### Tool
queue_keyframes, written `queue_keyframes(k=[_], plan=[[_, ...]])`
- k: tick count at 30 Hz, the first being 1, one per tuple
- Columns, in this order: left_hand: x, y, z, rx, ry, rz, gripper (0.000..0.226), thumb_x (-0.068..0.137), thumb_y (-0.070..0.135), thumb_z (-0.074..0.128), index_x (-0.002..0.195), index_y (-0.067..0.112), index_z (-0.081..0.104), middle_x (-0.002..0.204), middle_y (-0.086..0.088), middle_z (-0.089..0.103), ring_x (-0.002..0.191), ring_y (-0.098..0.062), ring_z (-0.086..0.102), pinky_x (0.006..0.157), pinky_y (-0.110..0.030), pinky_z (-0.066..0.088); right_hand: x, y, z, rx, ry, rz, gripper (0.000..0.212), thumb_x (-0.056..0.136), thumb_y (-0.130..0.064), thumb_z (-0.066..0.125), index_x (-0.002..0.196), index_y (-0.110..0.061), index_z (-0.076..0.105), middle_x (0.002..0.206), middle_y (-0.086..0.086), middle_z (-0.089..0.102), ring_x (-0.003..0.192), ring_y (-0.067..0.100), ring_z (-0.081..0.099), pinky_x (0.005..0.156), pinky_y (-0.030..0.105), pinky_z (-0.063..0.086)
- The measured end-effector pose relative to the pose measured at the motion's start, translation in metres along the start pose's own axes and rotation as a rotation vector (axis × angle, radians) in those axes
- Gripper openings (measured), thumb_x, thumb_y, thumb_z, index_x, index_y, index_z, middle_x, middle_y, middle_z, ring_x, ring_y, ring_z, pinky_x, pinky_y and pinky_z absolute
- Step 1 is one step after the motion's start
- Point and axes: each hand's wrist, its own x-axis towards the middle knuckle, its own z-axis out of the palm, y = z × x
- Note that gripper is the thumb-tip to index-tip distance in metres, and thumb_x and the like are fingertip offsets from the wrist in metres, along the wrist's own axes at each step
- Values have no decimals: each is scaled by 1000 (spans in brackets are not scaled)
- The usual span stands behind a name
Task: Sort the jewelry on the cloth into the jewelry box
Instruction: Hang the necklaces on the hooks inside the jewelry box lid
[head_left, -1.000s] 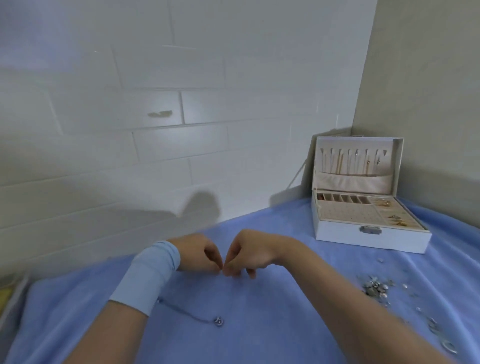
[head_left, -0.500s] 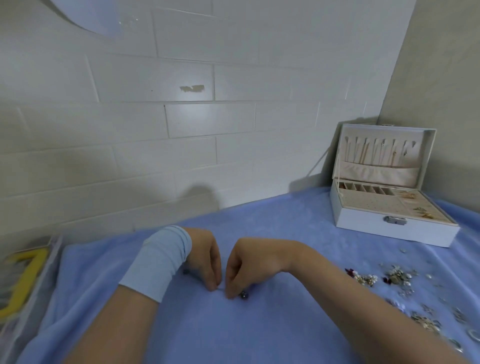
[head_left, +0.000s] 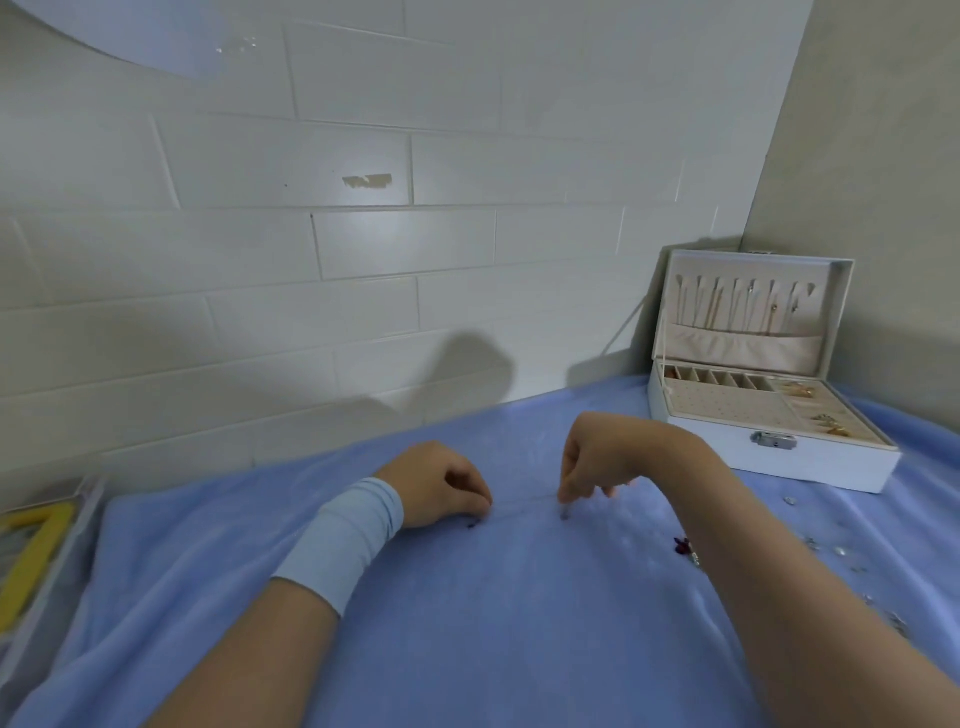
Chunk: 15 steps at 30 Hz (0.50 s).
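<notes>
A thin necklace chain (head_left: 524, 503) is stretched just above the blue cloth (head_left: 467, 623) between my two hands. My left hand (head_left: 441, 486), with a light blue wristband, pinches its left end. My right hand (head_left: 597, 462) pinches the right end, where a small pendant or clasp hangs below the fingertips. The white jewelry box (head_left: 831, 460) stands open at the back right, with chains hung in its lid and a few gold pieces in the right compartments. Loose jewelry (head_left: 831, 551) lies scattered on the cloth at the right, partly hidden by my right forearm.
A white tiled wall rises directly behind the cloth and a grey wall closes the right side. At the far left edge sits a clear tray (head_left: 57, 566) holding a yellow object (head_left: 31, 561). A small dark red piece (head_left: 681, 545) lies beside my right forearm.
My hands have drawn apart, pulling the chain straight between them. The camera view has shifted, so the box sits further right.
</notes>
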Motion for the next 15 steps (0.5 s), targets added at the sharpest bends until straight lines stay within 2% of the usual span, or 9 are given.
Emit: queue_keyframes(k=[2, 4, 7, 10, 12, 15], plan=[[6, -1, 8, -9, 57, 7, 10, 84, 29, 74, 78, 36, 72, 78, 26, 68, 80, 7, 62, 79, -14, 45, 4, 4, 3, -41, 7, 35, 20, 77, -34, 83, 87, -17, 80, 83, -2, 77, 67, 12, 68, 66, 27, 56], [10, -1, 13, -43, 112, 4, 9, 85, 29, 73, 79, 35, 71, 82, 21, 70, 82, 3, 63, 80, -16, 48, 7, 0, 6, -12, 51, 5, 12, 76, -29, 82, 86, -22, 80, 85, -8, 75, 80, 11, 68, 77, 29, 57], [11, 2, 18, -124, 192, 26, 11, 91, 24, 66, 82, 30, 68, 76, 16, 70, 75, 0, 62, 74, -15, 46, 9, -12, 10, 154, 98, -131, 18, 87, -29, 73, 104, -31, 77, 91, -23, 67, 89, -1, 60, 85, 21, 46], [10, 7, 16, -265, 225, 53, 15, 97, 18, 57, 85, 19, 67, 74, 10, 71, 67, 0, 60, 69, -14, 44, 11, -18, 15, 349, 86, -217, 16, 87, -35, 73, 98, -25, 80, 92, -14, 74, 84, 3, 65, 79, 21, 49], [9, 10, 13, -383, 211, 57, 16, 100, 15, 53, 87, 14, 64, 70, 8, 68, 60, -4, 55, 65, -15, 44, 12, -17, 16, 458, 87, -243, 17, 91, -32, 71, 94, -17, 79, 89, -6, 76, 78, 4, 67, 75, 22, 50], [5, 13, 8, -594, 170, 20, 14, 101, 14, 51, 91, 10, 60, 59, 4, 56, 59, -13, 51, 64, -23, 45, 12, -10, 14, 709, 26, -292, 19, 100, -24, 60, 97, -8, 70, 91, 2, 78, 87, 16, 72, 89, 35, 55]])
